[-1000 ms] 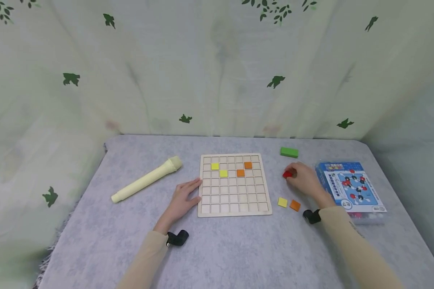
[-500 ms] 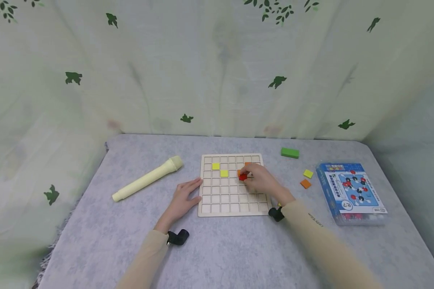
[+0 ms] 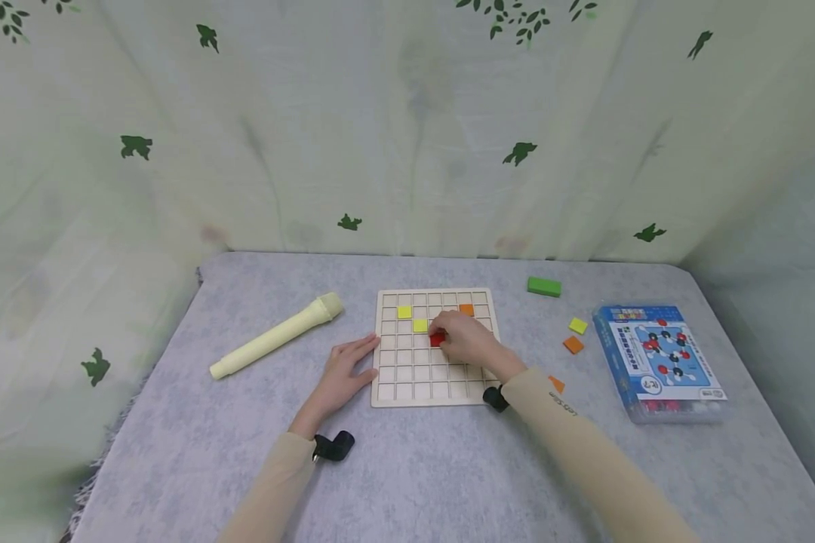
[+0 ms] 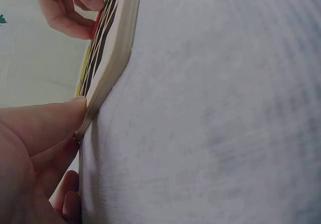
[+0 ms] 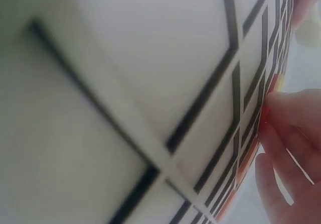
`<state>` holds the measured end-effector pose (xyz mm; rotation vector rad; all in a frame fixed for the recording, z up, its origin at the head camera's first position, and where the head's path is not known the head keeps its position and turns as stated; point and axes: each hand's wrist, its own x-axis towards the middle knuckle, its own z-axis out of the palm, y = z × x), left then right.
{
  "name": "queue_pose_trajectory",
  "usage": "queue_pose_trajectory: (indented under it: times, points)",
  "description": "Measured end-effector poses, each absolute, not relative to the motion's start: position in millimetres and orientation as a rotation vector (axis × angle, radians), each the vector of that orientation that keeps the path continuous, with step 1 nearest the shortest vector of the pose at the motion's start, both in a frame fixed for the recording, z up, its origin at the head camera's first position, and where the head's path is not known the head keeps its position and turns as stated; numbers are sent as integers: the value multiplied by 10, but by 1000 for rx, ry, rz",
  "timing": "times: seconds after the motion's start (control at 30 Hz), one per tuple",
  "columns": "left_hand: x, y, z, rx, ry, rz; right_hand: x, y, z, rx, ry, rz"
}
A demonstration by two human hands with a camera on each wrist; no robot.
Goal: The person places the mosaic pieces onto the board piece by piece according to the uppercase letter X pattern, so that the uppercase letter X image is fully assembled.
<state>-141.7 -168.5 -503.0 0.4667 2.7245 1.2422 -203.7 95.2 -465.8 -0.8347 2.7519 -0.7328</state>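
A wooden grid board (image 3: 407, 377) lies mid-table, its pale edge (image 4: 113, 58) filling the left wrist view. My right hand (image 3: 463, 341) pinches a red tile (image 3: 438, 339) low over a cell in the board's middle rows. Two yellow tiles (image 3: 404, 311) (image 3: 419, 325) and an orange tile (image 3: 466, 309) sit in cells near the far edge. My left hand (image 3: 342, 371) lies flat on the cloth, fingertips against the board's left edge. In the right wrist view my fingers (image 5: 296, 118) meet the board (image 5: 165, 83) close up.
A pale yellow torch (image 3: 275, 337) lies left of the board. To the right are a green block (image 3: 543, 286), a yellow tile (image 3: 578, 326), two orange tiles (image 3: 573, 345) (image 3: 555, 384) and a blue boxed kit (image 3: 659, 358). A leaf-print curtain (image 3: 407, 128) hangs behind the table.
My right hand picked up the red tile beside the blue box and carried it left over the board, down to a middle cell. The left hand stayed put.
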Motion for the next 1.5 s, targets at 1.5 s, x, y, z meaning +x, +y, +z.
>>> queue_pose_trajectory:
  times: [1.5]
  points:
    - [-1429, -1677, -5039, 491, 2734, 1252, -1344, 2662, -4830, -411, 2715, -961]
